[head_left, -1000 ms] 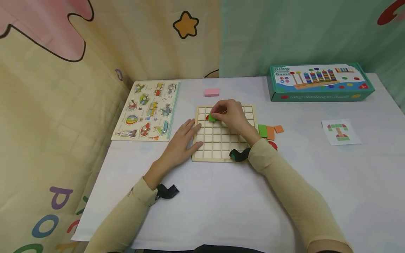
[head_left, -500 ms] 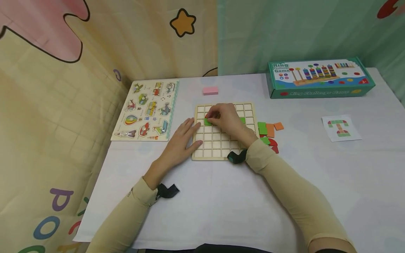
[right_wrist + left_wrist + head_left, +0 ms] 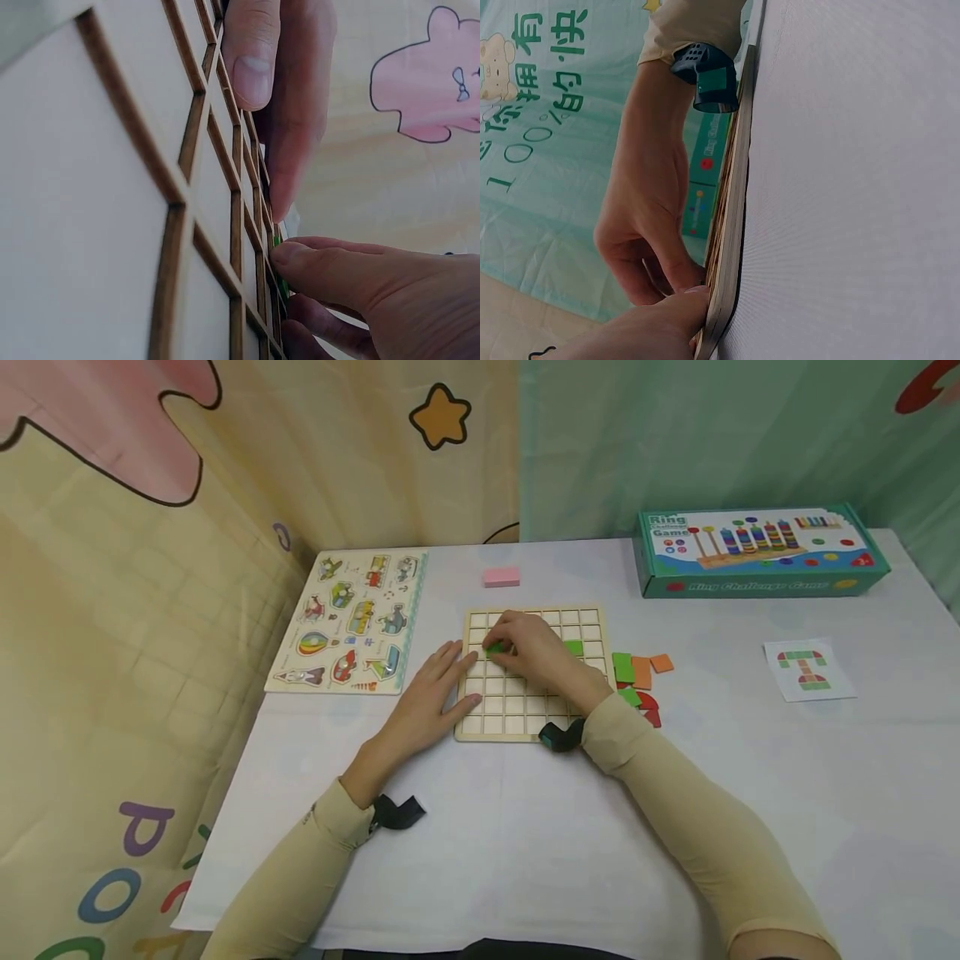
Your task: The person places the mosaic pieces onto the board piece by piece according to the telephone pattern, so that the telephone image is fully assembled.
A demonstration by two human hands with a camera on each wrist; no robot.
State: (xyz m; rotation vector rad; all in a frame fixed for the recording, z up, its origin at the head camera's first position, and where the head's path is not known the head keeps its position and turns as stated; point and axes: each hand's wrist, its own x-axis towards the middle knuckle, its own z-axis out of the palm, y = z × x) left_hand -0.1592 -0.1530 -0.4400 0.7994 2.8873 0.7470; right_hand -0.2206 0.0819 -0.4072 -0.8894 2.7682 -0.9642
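Observation:
A square-gridded wooden board (image 3: 517,703) lies flat on the white table. My left hand (image 3: 427,702) rests at its left edge with fingers stretched out, the fingertips on the rim. Over the upper left cells, my right hand (image 3: 534,647) bends its fingers around a small green tile (image 3: 495,647). In the right wrist view, the index finger reaches the board beside the green tile (image 3: 279,270), and the thumb stands somewhat apart. Another green tile (image 3: 574,647) sits in the grid to the right of that hand. The hand and wrist hide the cells between.
Loose green (image 3: 622,667), orange (image 3: 642,673) and red tiles (image 3: 648,702) lie by the board's right edge. Further right is a pattern card (image 3: 828,689). A pink block (image 3: 501,577), a picture puzzle (image 3: 345,622) and a ring game box (image 3: 765,587) stand around the back.
My right hand has moved slightly left and down with the green tile, which now sits lower against the board. The other green tile has come into view. My left hand has stayed put.

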